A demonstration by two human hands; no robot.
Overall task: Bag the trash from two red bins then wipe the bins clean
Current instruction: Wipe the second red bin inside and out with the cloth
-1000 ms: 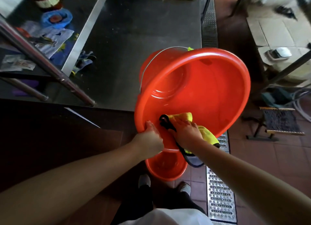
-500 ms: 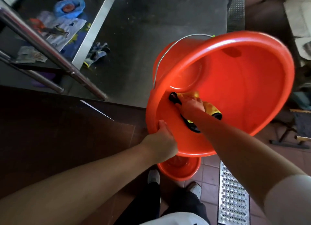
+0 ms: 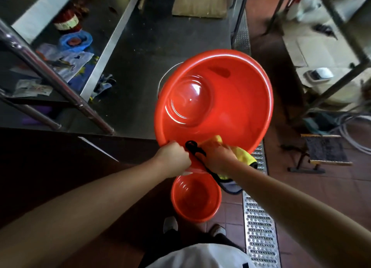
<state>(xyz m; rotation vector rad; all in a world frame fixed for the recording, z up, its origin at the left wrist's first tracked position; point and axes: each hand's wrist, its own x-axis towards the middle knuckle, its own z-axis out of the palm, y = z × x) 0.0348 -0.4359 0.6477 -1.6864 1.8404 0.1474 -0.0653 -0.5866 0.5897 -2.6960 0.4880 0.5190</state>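
**Wiping the tilted red bin**

The left hand (image 3: 174,159) is gripping the near rim of the larger red bin (image 3: 236,107), its fingers curling round the edge and holding the bin tilted, mouth toward the camera, above the floor. The right hand (image 3: 218,159) is pressing a yellow cloth (image 3: 244,154) against the inner wall beside the rim, fingers bunching it. The second red bin (image 3: 195,199) is standing upright on the tiled floor (image 3: 321,197) just below, beside the steel counter (image 3: 160,37).
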